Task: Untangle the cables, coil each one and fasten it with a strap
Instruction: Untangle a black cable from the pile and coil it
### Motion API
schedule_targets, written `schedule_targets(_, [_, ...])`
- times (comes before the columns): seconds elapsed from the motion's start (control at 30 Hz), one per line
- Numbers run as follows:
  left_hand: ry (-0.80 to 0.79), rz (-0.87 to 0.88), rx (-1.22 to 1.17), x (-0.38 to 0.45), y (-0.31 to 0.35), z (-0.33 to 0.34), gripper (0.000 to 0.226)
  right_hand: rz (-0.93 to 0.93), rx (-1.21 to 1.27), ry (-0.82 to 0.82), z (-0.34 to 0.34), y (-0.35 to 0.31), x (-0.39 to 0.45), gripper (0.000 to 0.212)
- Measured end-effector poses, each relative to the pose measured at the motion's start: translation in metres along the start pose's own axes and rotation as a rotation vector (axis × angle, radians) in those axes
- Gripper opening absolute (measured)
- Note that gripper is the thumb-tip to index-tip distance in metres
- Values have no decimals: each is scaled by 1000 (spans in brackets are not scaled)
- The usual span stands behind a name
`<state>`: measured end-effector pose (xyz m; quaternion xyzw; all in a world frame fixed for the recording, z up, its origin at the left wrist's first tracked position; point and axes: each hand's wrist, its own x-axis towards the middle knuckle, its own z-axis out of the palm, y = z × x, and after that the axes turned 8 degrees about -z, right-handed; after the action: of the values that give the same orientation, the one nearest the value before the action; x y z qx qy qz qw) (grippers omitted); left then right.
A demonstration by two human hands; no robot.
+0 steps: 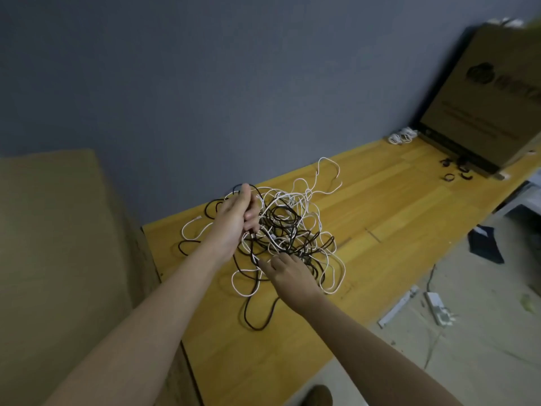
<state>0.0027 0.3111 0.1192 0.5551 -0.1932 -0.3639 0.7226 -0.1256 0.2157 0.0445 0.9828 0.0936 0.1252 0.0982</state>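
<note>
A tangle of white cables and black cables lies in the middle of the wooden table. My left hand is raised over the left side of the heap, its fingers curled round a bunch of black and white strands. My right hand reaches into the near side of the heap and pinches a white strand. One black loop trails toward the table's near edge. Several black straps lie at the far right of the table.
A coiled white cable lies by the wall, next to a large cardboard box at the table's right end. Another cardboard box stands left of the table. On the floor to the right lie a white power strip and a dark cloth.
</note>
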Motion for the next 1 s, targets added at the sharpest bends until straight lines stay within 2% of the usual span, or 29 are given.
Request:
schedule_targets(0.17, [35,-1,237,7,-7,1,28,-111,23,198,-11,-5,-10,30])
schedule_targets(0.23, [43,-23,490,5,-8,-1,31,-106,60,286,-18,-2,-14,31])
schedule_targets(0.3, [-16,-51,767,0,-10,-1,32,-82,105,355,-25,4,-16,27])
schedule_targets(0.4, [-146,-157,1043,-6,-11,1,29,7,220,447,-37,13,-17,12])
schedule_targets(0.5, [-187,-242,1182,-8,-10,3,37,233,325,540,-46,24,-14,26])
schedule_targets(0.57, [-223,-261,1105,-10,-5,4,38,422,366,533,-46,37,-15,27])
schedule_targets(0.63, [-286,-321,907,-12,2,5,40,633,502,464,-38,53,-20,16])
schedule_targets(0.7, [-322,-321,883,-14,6,4,45,814,612,376,-25,65,-25,14])
schedule_targets(0.8, [-286,-201,996,-9,2,4,40,886,549,109,-6,69,-24,24])
schedule_targets(0.87, [-196,-135,924,-5,2,3,30,976,603,-59,2,69,-21,37])
schedule_targets(0.93, [-112,-73,794,-2,4,0,26,1136,866,-12,7,73,-16,41])
schedule_targets(1.0, [-57,-32,759,2,3,-4,28,1308,1195,160,5,78,-6,33])
